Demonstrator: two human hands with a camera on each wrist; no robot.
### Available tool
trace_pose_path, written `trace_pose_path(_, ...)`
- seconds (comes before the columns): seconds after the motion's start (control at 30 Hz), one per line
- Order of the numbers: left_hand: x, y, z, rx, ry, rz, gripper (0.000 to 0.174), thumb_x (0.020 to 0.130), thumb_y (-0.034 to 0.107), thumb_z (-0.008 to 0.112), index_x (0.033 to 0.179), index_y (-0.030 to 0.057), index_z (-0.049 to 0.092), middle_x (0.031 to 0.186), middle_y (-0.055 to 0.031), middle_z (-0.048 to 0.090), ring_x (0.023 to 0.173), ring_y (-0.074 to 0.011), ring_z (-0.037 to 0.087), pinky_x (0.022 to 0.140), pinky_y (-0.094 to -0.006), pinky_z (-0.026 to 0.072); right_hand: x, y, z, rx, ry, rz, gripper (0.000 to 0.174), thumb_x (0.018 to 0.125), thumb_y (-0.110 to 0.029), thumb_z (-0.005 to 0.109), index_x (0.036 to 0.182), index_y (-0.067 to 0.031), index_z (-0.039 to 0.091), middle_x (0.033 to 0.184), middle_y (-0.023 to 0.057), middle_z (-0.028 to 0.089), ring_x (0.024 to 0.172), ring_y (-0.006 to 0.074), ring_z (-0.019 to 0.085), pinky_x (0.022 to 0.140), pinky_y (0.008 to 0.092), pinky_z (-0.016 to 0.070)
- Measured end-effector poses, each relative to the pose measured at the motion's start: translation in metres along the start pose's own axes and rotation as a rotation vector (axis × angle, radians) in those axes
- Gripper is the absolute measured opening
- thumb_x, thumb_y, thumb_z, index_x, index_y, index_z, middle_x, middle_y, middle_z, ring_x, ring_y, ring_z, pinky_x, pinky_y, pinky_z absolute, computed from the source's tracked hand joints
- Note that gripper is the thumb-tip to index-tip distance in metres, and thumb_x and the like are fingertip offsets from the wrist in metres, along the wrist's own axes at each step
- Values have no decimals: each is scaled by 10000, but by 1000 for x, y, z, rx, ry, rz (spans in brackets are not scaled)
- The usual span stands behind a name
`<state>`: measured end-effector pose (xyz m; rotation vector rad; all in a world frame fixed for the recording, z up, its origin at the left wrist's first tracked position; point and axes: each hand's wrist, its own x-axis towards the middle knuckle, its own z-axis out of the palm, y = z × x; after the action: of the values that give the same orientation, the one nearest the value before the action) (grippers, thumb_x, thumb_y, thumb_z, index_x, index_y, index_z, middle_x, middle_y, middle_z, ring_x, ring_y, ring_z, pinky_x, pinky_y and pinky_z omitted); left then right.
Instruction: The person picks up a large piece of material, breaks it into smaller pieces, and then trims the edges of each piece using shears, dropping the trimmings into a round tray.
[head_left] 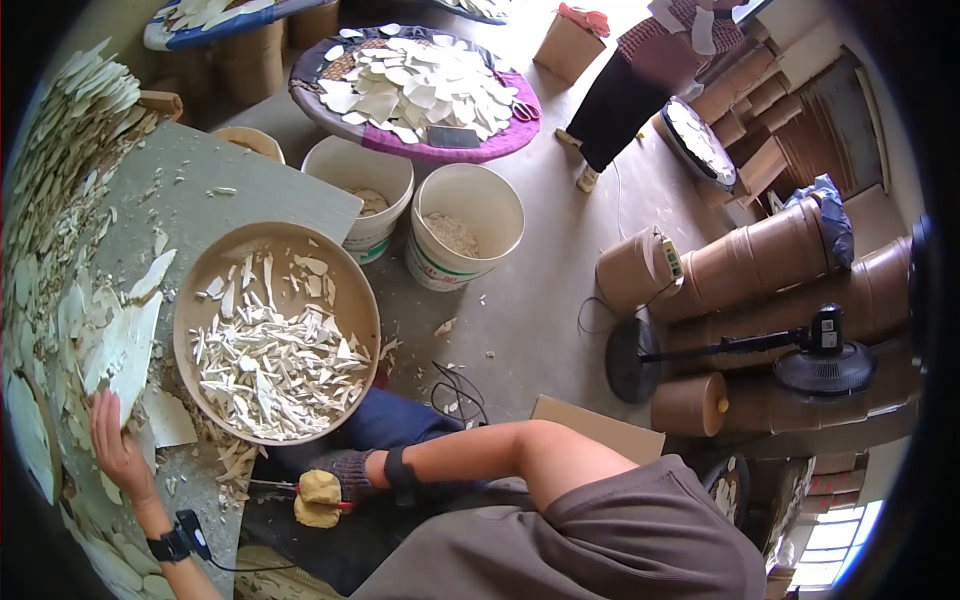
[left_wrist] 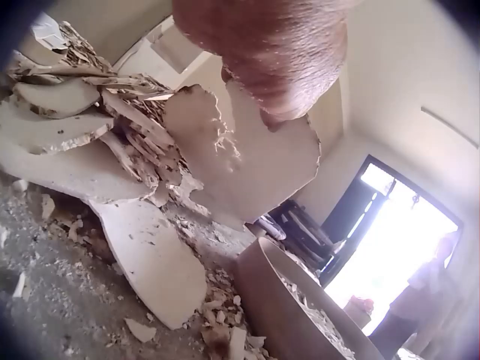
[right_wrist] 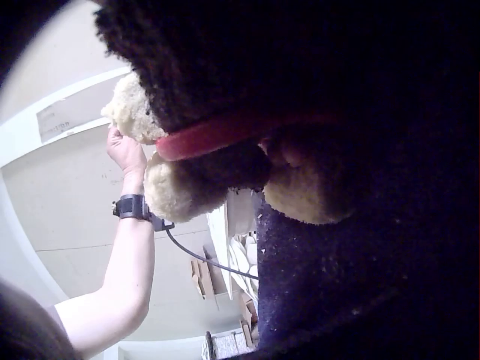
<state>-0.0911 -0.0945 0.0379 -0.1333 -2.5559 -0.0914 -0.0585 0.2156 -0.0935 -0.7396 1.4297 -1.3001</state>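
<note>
My left hand [head_left: 122,455] pinches a thin, pale, ragged-edged slab [head_left: 130,345] at its lower end, over the left side of the table. In the left wrist view the fingers lie over the top of this slab [left_wrist: 262,165], which stands raised above loose pieces. My right hand [head_left: 352,472], in a dark knitted glove, grips scissors [head_left: 345,505] whose red handles are wrapped in yellow padding [head_left: 319,498]. Their blades point left, toward the table's edge. In the right wrist view the glove [right_wrist: 187,67] and padding [right_wrist: 180,191] show in shadow.
A round tray [head_left: 185,330] of white slivers stands beside the left hand on the grey table [head_left: 285,190]. Stacked slabs [head_left: 60,160] line the far left. Beyond are white buckets [head_left: 465,215], a round platter of slabs [head_left: 515,90], a fan [head_left: 825,365] and a standing person [head_left: 610,110].
</note>
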Motion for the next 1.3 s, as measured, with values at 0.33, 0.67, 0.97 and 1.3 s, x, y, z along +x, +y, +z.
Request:
trace_pose_path(0.33,-36,-14,-12,-187,104,-414,308,917,12,449,1210,1,544,1189,-114,582,1108,-231,544,951,-331,407,5,23,5,-136,14,-91,349,808,-392,586,799,-54,671,704,110,644,609,208,554,620,338,484)
trace_pose_path(0.67,-74,-54,-24,-1294,488,-1071,437,940,160,496,1286,-83,384,1234,-209,527,1087,-200,546,893,-272,441,5,15,5,-168,64,-123,310,787,-344,615,786,-37,655,700,127,639,608,228,558,620,355,479)
trace_pose_path(0.97,-122,-82,-22,-1548,488,-1183,447,945,152,477,1275,-130,367,1294,-212,477,1138,-206,507,966,-276,424,5,19,6,-122,69,-213,287,805,-332,596,771,-53,655,706,140,632,622,241,553,641,349,479)
trace_pose_path(1.3,-57,-13,-23,-1544,683,-999,339,868,88,556,1172,-47,495,1180,-182,555,1087,-297,554,907,-415,470,-5,34,-5,226,-88,-26,282,902,-246,572,997,17,613,978,115,660,909,180,625,805,322,500)
